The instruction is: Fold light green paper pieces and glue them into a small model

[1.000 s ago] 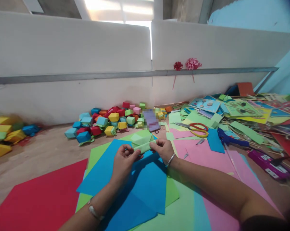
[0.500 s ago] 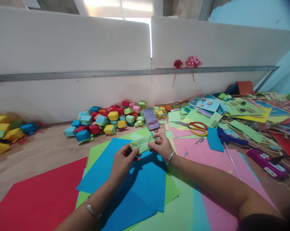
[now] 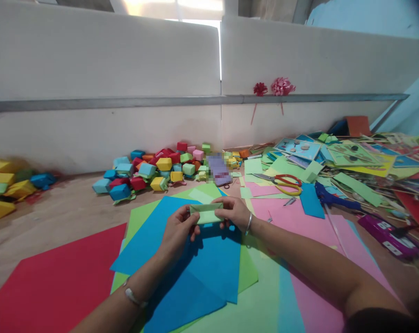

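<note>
Both my hands hold a small folded light green paper piece (image 3: 207, 213) just above a blue sheet (image 3: 195, 259). My left hand (image 3: 177, 230) pinches its left end, with the fingers closed on it. My right hand (image 3: 234, 212) grips its right end, thumb below and fingers on top. The piece is a flat rectangle, held level. Under the blue sheet lie green (image 3: 261, 305), pink (image 3: 309, 259) and red (image 3: 53, 286) sheets on the tabletop.
A pile of small folded paper boxes (image 3: 157, 169) in several colours sits behind my hands. More boxes (image 3: 8, 187) lie at the far left. Red-and-yellow scissors (image 3: 282, 182), a blue glue gun (image 3: 334, 199), a purple tool (image 3: 386, 233) and scattered craft paper fill the right side.
The green piece has been turned and pressed flatter, from a tilted, bulky shape into a level rectangle. Both hands have drawn slightly closer together on it.
</note>
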`<state>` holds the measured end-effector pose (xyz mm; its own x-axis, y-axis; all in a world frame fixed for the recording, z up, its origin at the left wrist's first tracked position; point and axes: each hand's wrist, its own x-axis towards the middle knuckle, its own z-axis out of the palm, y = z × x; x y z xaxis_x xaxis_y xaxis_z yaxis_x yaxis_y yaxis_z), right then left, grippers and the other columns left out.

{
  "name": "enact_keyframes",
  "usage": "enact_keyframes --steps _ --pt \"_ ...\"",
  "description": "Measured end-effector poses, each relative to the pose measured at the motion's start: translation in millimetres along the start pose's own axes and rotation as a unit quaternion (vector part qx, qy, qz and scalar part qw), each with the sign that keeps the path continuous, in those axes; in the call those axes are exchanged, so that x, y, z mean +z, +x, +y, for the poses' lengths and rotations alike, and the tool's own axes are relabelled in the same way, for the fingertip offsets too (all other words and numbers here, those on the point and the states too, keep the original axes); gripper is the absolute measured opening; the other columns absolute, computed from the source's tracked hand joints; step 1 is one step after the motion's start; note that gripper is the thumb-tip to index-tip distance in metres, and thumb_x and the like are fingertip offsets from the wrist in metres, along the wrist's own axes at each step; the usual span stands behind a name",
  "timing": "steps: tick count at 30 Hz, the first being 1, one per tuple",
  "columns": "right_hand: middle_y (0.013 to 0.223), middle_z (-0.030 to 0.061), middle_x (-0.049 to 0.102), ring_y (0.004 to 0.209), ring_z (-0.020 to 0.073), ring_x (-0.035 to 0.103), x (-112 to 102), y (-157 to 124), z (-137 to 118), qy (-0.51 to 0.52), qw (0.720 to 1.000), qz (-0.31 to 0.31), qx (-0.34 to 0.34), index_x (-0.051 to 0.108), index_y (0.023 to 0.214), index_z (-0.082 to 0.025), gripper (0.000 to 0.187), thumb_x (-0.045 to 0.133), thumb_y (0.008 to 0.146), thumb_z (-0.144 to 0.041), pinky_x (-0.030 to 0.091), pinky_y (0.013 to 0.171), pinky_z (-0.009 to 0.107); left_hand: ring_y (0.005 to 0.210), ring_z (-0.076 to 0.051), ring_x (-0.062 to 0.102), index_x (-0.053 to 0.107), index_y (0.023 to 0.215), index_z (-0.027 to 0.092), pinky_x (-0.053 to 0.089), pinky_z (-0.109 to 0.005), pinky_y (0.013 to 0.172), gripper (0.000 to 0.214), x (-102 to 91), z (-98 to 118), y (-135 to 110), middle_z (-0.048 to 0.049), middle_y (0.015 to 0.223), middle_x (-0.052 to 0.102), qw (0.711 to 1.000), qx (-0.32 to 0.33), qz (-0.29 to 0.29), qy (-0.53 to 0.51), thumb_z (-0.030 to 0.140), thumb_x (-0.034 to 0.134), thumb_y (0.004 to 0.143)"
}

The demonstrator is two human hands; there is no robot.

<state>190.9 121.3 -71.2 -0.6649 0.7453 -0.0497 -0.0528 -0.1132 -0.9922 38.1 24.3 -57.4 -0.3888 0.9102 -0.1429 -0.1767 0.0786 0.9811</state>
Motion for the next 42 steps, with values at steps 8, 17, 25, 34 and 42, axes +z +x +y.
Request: enact_keyframes --steps 8,17,25,34,42 --pt "0.051 0.0003 0.064 0.045 0.0124 0.06 10.9 -2.8 1.4 0.076 0.994 0.063 -0.037 0.078 0.09 -0.013 0.034 0.074 0.065 -0.036 0.046 0.042 0.02 0.049 -0.011 0.054 0.064 0.081 0.019 0.042 -0.021 0.044 0.039 0.4 3.8 0.9 0.0028 0.058 0.061 0.997 0.013 0.007 -0.081 0.051 0.079 0.065" --pt "0.116 0.0126 0.067 0.102 0.0222 0.066 8.7 -9.8 19.9 -0.282 0.854 -0.005 -0.437 0.074 0.115 -0.024 0.036 0.057 0.084 -0.014 0.059 0.081 0.036 0.116 -0.027 0.064 0.067 0.108 0.022 0.049 -0.037 0.099 0.055 14.1 -5.2 -10.4 -0.0123 0.121 0.071 0.988 0.042 -0.04 -0.143 0.057 0.08 0.068" --pt "0.109 0.0105 0.062 0.098 0.0199 0.061 5.8 -20.9 -13.3 -0.371 0.779 0.061 -0.502 0.068 0.113 -0.023 0.029 0.053 0.091 -0.012 0.054 0.082 0.034 0.088 -0.025 0.07 0.071 0.099 0.024 0.052 -0.034 0.08 0.034 -1.4 1.2 -0.5 -0.0069 0.091 0.078 0.984 0.164 -0.005 0.068 0.041 0.077 0.07" --pt "0.099 0.0096 0.063 0.089 0.0182 0.061 -5.3 -18.5 -43.6 -0.389 0.807 -0.085 -0.437 0.07 0.094 -0.019 0.017 0.06 0.095 -0.032 0.053 0.082 0.032 0.066 -0.021 0.063 0.07 0.079 0.023 0.048 -0.031 0.069 0.018 3.7 5.1 -13.5 -0.0032 0.069 0.072 0.948 0.2 -0.157 0.191 0.041 0.065 0.078" --pt "0.082 0.0046 0.064 0.06 0.012 0.058 0.0 -24.8 -55.5 -0.152 0.954 -0.065 -0.25 0.062 0.067 -0.018 0.043 0.065 0.084 -0.057 0.053 0.056 0.027 0.063 -0.016 0.06 0.066 0.1 0.02 0.047 -0.028 0.063 0.04 -1.7 17.9 -26.7 -0.0026 0.077 0.065 0.932 0.038 -0.356 0.057 0.055 0.069 0.081"
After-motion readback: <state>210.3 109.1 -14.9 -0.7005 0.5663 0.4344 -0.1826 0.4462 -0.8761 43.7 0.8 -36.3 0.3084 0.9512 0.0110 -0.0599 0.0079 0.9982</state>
